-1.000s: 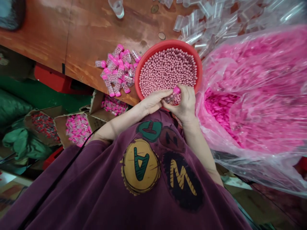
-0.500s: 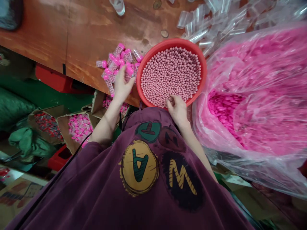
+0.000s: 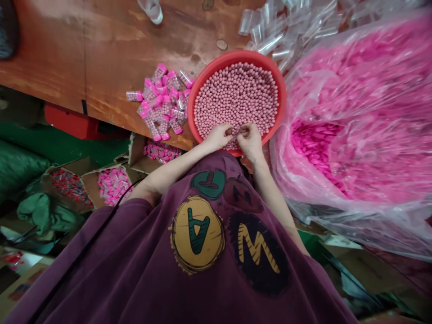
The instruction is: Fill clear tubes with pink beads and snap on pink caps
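Note:
A red bowl (image 3: 282, 96) full of small pink beads (image 3: 236, 96) stands at the table's front edge. Over its near side my left hand (image 3: 218, 137) is closed, thumb and fingers pinched together. My right hand (image 3: 250, 141) is closed beside it, with curled fingers almost meeting the left fingertips just above the beads. Whatever the two hands pinch is too small and too covered to make out. Left of the bowl lies a heap of small clear tubes with pink caps (image 3: 158, 101), with beads inside them.
A big clear plastic bag (image 3: 371, 135) of bright pink pieces fills the right side. Loose clear empty tubes (image 3: 270, 42) lie behind the bowl. One clear cup (image 3: 154, 12) stands farther back. Below the table's left edge are open cardboard boxes (image 3: 113, 184) of small pink items.
My left hand has left the heap of capped tubes and moved right to the bowl, beside my right hand. My right hand stays over the bowl's near side. The view has shifted slightly.

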Demonstrator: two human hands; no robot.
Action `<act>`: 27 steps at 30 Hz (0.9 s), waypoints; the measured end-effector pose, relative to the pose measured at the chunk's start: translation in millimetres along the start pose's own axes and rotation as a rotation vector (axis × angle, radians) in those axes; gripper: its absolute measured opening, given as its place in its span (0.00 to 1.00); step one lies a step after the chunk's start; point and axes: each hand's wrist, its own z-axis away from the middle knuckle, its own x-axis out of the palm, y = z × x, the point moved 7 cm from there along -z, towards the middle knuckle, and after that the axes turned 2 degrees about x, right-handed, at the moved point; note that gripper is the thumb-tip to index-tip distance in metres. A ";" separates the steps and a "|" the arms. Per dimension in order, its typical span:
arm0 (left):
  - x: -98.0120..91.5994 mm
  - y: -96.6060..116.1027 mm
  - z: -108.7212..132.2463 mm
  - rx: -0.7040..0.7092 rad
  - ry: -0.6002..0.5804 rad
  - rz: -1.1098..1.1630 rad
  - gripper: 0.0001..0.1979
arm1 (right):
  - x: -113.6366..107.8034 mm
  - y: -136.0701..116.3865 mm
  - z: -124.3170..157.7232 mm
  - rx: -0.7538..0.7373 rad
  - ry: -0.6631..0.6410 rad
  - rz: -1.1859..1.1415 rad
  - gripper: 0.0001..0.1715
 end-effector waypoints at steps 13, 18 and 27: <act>-14.3 13.3 -6.4 -0.015 -0.133 -0.117 0.11 | -8.4 -35.3 25.7 -0.324 -0.037 -0.035 0.11; -45.4 22.9 -5.4 -0.027 0.033 -0.571 0.17 | -53.7 -10.0 34.4 -0.251 0.170 -0.072 0.18; 4.6 43.0 -30.3 -0.021 -0.076 -0.689 0.21 | -227.5 153.5 7.8 0.396 0.774 0.164 0.17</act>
